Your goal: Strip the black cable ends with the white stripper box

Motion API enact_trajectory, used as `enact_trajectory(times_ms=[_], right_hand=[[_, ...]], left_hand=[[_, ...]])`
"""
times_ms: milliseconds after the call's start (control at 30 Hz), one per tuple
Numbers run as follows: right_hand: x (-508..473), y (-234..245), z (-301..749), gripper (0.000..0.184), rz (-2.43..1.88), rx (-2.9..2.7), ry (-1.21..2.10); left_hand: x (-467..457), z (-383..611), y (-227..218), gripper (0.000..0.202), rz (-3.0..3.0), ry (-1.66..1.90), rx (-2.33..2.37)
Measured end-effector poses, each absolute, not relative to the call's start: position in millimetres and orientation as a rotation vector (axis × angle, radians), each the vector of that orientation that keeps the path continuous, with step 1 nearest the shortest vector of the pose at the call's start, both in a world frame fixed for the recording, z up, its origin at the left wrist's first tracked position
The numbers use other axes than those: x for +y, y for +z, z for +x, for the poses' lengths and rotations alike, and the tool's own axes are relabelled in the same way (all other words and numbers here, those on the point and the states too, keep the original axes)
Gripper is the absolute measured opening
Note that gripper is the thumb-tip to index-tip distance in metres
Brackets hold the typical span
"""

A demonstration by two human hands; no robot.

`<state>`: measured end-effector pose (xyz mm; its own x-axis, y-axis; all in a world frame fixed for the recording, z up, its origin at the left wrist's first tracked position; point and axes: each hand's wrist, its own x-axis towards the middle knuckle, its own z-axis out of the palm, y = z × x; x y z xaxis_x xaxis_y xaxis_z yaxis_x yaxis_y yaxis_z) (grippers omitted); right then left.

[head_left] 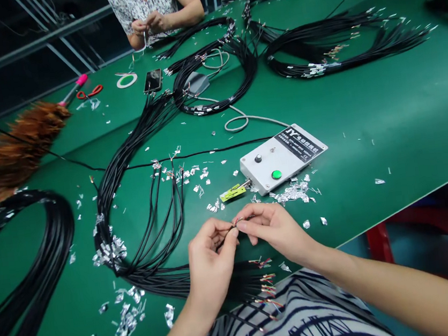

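My left hand (208, 256) and my right hand (271, 226) meet above the near edge of the green table (384, 117). Both pinch the thin stripped end of a black cable (236, 224) between thumb and fingertips. Just beyond them stands a white control box (283, 158) with a green button and a yellow-green clip at its front. A bundle of black cables (146, 236) curves from the left to my lap, its ends showing coloured wires (268, 287).
Foil scraps (295, 192) litter the table near the box and at the left. More black cable coils lie at far left (36, 265) and at the back (335, 47). A feather duster (15, 148), scissors, tape and phone (153, 80) lie far left. Another person (153, 9) works opposite.
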<state>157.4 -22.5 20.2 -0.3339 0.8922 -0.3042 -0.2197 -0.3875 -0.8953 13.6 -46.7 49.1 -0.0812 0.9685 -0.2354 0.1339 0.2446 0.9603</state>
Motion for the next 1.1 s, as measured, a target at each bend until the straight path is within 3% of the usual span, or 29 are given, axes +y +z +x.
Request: enact_trajectory(times_ms=[400, 600, 733, 933, 1100], right_hand=[[-19, 19, 157, 0.033, -1.065, -1.004, 1.843], [-20, 14, 147, 0.032, -0.966, -0.938, 1.941], [-20, 13, 151, 0.031, -0.930, -0.901, 2.013], [-19, 13, 156, 0.032, -1.008, -0.866, 2.039], [-18, 16, 158, 0.031, -1.024, -0.944, 2.009]], left_hand=[[-46, 8, 44, 0.023, 0.931, 1.005, 1.413], [-51, 4, 43, 0.019, 0.987, 1.078, 1.324], [-49, 4, 44, 0.030, 1.166, 0.998, 1.267], [-40, 9, 42, 0.011, 1.216, 0.992, 1.237], [-40, 12, 37, 0.014, 1.015, 1.108, 1.265]])
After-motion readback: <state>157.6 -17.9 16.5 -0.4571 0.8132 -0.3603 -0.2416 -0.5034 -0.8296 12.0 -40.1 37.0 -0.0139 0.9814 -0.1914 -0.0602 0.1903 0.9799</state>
